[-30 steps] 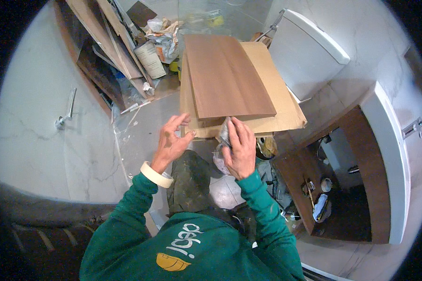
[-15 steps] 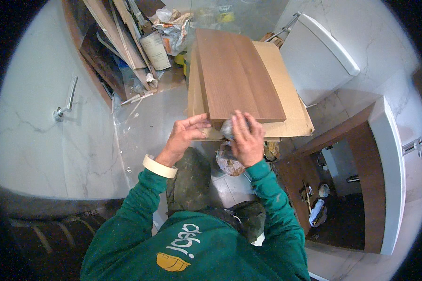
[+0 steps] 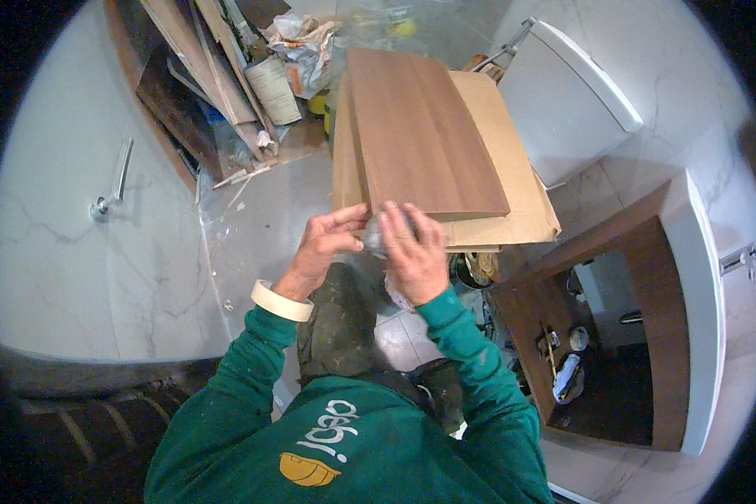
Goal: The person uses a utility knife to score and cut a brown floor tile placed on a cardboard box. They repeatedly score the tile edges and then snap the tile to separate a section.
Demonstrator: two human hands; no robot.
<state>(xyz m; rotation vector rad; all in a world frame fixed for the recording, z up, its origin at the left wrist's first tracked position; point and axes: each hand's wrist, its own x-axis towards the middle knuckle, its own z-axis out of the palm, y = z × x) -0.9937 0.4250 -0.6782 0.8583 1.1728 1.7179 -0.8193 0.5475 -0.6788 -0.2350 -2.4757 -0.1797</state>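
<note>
A brown wood-grain board [image 3: 424, 134] lies on a sheet of cardboard [image 3: 521, 181], its near end facing me. At its near left corner my left hand [image 3: 312, 254] grips the edge with fingers and thumb. My right hand [image 3: 416, 256] is closed over a greyish wad [image 3: 373, 238], pressed to the board's near edge beside my left fingertips. Motion blur and my fingers hide most of the wad, so I cannot make out its material. A roll of cream masking tape [image 3: 281, 301] sits around my left wrist like a bracelet.
Wood offcuts [image 3: 202, 71], a tin [image 3: 272, 91] and a crumpled bag [image 3: 311, 63] stand at the far left. To the right are a white cistern [image 3: 563, 101] and a brown open cabinet [image 3: 664, 336] with small items inside. A door handle [image 3: 119, 185] juts out at left.
My right hand has slid left along the board's near edge with the wad, ending close to my left fingers. My left hand has stayed at the corner.
</note>
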